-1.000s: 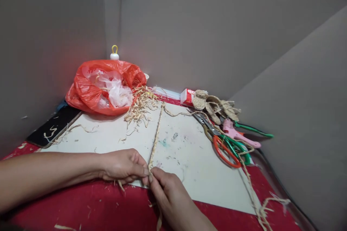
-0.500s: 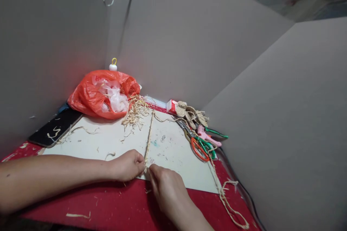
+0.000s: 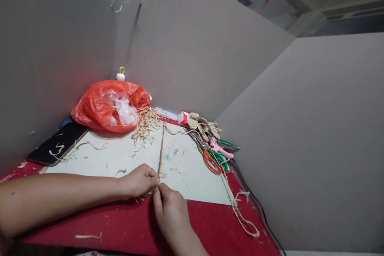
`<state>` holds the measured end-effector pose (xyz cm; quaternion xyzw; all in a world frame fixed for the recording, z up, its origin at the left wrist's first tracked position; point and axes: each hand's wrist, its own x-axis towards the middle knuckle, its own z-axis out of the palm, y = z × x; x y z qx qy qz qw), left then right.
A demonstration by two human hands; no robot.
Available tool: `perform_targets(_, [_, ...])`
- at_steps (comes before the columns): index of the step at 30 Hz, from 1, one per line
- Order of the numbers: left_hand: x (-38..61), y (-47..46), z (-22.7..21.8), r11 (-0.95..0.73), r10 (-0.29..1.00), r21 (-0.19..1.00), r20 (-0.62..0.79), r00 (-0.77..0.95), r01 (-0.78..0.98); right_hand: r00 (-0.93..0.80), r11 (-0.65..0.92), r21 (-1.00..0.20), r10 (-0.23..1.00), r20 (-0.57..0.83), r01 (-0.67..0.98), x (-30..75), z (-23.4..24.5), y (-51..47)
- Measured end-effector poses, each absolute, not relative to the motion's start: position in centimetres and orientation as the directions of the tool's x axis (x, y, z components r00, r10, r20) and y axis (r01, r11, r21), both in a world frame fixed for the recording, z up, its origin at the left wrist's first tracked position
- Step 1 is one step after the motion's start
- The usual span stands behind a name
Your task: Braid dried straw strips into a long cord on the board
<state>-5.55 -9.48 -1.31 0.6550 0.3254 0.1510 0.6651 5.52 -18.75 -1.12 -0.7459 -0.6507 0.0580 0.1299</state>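
A thin braided straw cord runs down the white board toward me, its near end between my hands. My left hand is closed, thumb and fingers pinching the near end of the cord. Right beside it, my right hand is also closed, with its fingertips at the same end; the strands inside the pinch are too small to make out singly. From the far end of the braid, a loose strand curves right toward orange-handled scissors.
A red plastic bag and straw scraps lie at the back left, near a black phone. At right are a pink glue gun, woven straw pieces, a red-and-white box and looped cord. Grey panels enclose the table.
My right hand has shifted left and turned more upright, closer against my left hand. My left hand stays nearly in place at the braid's end. The camera view has swung slightly right.
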Motion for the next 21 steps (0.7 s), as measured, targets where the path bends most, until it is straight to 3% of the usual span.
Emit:
perform_targets(6, [-5.5, -10.2, -1.1, 0.287, 0.579, 0.955, -0.238, 0.78, 0.078, 0.127, -0.113, -0.176, 0.99, 0.069, 0.978, 5.2, -1.0, -19.0])
perform_targets(12, [-5.4, -10.3, -1.6, 0.25, 0.602, 0.962, -0.244, 0.76, 0.11, 0.059, -0.039, -0.193, 0.993, 0.101, 0.98, 5.1, -1.6, -19.6])
perform_targets(17, [-5.6, -10.3, -1.4, 0.255, 0.595, 0.957, -0.267, 0.758, 0.138, -0.189, 0.183, -0.337, 0.982, 0.017, 0.923, 4.8, -1.6, -21.6])
perform_targets(21, [-5.7, -10.1, -1.2, 0.262, 0.577, 0.952, -0.286, 0.765, 0.159, -0.46, 0.309, -0.628, 0.883, -0.089, 0.714, 6.9, -0.2, -23.6])
